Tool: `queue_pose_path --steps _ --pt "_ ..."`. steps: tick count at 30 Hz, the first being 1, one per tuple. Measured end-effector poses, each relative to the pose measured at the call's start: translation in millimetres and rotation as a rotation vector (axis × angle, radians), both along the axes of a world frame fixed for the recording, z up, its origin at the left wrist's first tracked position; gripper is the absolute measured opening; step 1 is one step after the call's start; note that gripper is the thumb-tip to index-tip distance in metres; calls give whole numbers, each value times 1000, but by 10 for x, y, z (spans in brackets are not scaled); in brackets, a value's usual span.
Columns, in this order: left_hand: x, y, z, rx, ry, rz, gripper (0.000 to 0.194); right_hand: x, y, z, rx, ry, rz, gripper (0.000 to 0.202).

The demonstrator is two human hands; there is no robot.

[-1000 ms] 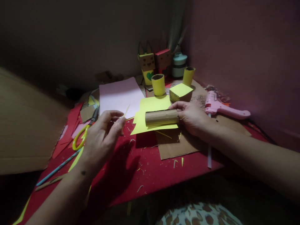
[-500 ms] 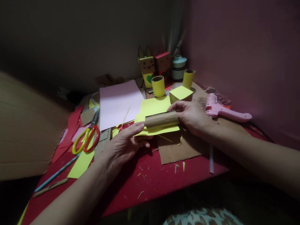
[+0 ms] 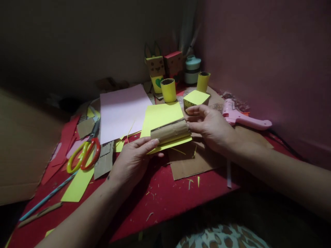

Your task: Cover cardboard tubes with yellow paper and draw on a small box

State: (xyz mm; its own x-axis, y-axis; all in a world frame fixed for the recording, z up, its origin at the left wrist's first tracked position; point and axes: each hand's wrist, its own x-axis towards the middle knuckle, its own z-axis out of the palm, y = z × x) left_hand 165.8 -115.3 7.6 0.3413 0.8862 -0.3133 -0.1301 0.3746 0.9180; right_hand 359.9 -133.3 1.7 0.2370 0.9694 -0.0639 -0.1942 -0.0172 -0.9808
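A brown cardboard roll (image 3: 170, 132) lies across the lower part of a yellow paper sheet (image 3: 163, 113), its long dark edge facing up and away. My left hand (image 3: 137, 156) pinches the left end of the roll together with the paper, thumb on top and fingers underneath. At the roll's right end, my right hand (image 3: 207, 125) holds it between thumb and fingers; the exact contact is partly hidden. Just beyond that hand sits a small cardboard box with a yellow top (image 3: 197, 97). A brown cardboard sheet (image 3: 190, 168) is below the paper.
Scissors (image 3: 89, 153), a blue striped stick (image 3: 49, 196) and paper scraps lie left on the red table (image 3: 155, 210). A pink sheet (image 3: 121, 113) is behind. Yellow tubes (image 3: 168, 91), box figures (image 3: 156, 70) and a teal-lidded jar (image 3: 192, 69) stand back. A pink glue gun (image 3: 245, 119) is right.
The view has shifted slightly, so most things sit further left. The roll and paper tilt a little more, and my right hand's fingers have spread somewhat at the roll's end.
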Motion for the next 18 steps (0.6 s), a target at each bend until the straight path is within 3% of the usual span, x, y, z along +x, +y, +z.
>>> queue_pose_path --steps 4,8,13,15,18 --pt "-8 -24 -6 7 64 11 18 8 -129 74 -28 -57 -23 29" --pt "-45 -36 7 12 106 53 18 9 -211 84 -30 23 -17 25" --pt "-113 -36 -6 7 98 79 14 -2 -148 49 -189 332 217 4" --pt "-121 -40 -13 4 100 86 15 -24 -92 64 -279 468 284 12" --pt "-119 -37 -19 -13 105 85 16 -58 -25 84 -274 491 312 20"
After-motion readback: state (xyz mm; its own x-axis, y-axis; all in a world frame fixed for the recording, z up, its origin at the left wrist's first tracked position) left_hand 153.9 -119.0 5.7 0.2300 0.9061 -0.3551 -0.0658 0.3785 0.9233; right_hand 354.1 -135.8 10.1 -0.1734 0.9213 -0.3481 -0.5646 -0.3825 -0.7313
